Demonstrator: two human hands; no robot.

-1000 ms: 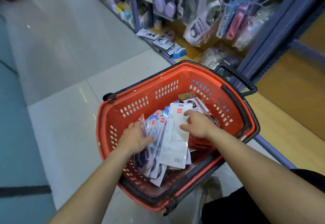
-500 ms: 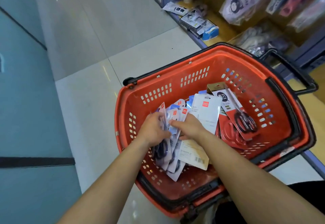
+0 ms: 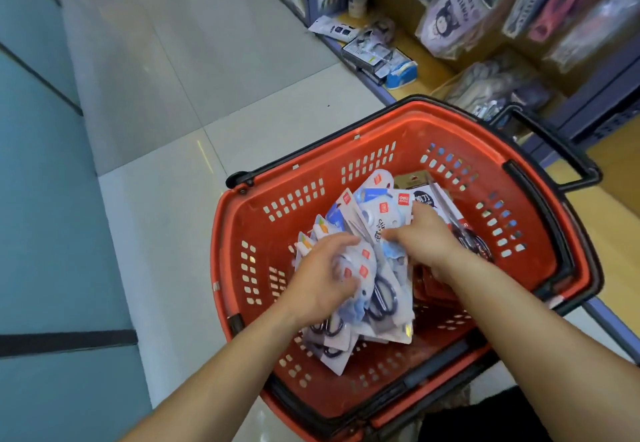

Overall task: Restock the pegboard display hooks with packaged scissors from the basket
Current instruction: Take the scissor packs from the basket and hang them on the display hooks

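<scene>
Under left hand [image 3: 320, 277], blurred scissor packs [image 3: 382, 294]

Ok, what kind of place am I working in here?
Most likely a retail shop aisle: a red shopping basket full of packaged scissors, bagged goods hanging for sale, and a tiled floor.
</scene>
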